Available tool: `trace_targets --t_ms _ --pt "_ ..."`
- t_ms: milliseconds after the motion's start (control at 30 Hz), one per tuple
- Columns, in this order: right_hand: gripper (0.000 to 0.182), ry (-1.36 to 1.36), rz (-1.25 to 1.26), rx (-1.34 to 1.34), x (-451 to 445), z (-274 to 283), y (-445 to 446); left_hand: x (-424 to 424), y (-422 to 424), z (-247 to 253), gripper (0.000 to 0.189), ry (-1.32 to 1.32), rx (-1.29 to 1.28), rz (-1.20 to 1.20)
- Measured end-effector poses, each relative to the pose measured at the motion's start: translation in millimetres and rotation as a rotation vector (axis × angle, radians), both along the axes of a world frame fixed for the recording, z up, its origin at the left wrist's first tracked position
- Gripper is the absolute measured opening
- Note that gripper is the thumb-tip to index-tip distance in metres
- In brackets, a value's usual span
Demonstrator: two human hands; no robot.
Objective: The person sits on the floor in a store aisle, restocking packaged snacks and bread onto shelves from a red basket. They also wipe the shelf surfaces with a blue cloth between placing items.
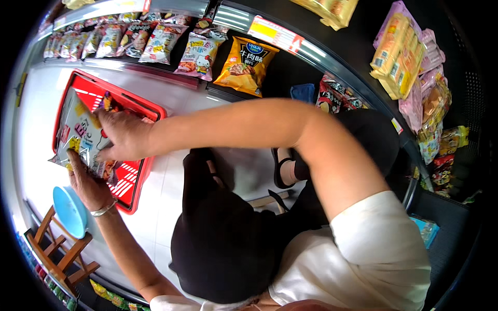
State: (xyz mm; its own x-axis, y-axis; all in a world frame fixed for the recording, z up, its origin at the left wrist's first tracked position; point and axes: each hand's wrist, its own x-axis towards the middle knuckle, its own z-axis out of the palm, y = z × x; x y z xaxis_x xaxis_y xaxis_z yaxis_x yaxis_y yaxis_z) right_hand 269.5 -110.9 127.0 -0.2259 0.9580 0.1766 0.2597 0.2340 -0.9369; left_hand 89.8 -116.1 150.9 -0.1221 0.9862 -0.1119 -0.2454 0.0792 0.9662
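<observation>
A white snack bag [83, 130] with colourful print lies slanted over the left part of a red plastic shopping basket [146, 171] on the floor. My left hand [88, 186] is at its lower edge, the thumb on the front of the bag. My right hand [126, 134] reaches across from the right, fingers spread over the bag's right side; whether those fingers grip it cannot be told. Beneath and beside the bag, other snack packets show in the basket, among them a purple and orange one [107, 102]. My hands partly hide them.
Along the lower shelf stand a yellow chip bag [247, 66], a pink snack bag [200, 56] and several more bags. A blue cloth [302, 93] lies on this shelf. Packaged foods fill the upper right shelf. A light blue basin [70, 212] rests by a wooden stool [62, 252] at lower left.
</observation>
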Motion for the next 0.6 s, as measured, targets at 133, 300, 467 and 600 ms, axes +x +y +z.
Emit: trace_targets --t_ms 133,300,467,600 --pt "0.068 -0.026 0.08 0.08 57 95 -26 40 -26 69 0.049 -0.063 0.181 0.005" --pt "0.047 0.028 -0.052 0.369 135 186 -81 106 -51 152 0.058 1.182 1.022 0.123" --pt "0.045 0.245 -0.293 0.558 207 191 -172 211 -92 201 0.029 1.026 1.42 -0.086" --pt "0.041 0.477 -0.576 0.302 231 132 -255 274 -140 202 0.033 0.445 0.703 -0.823"
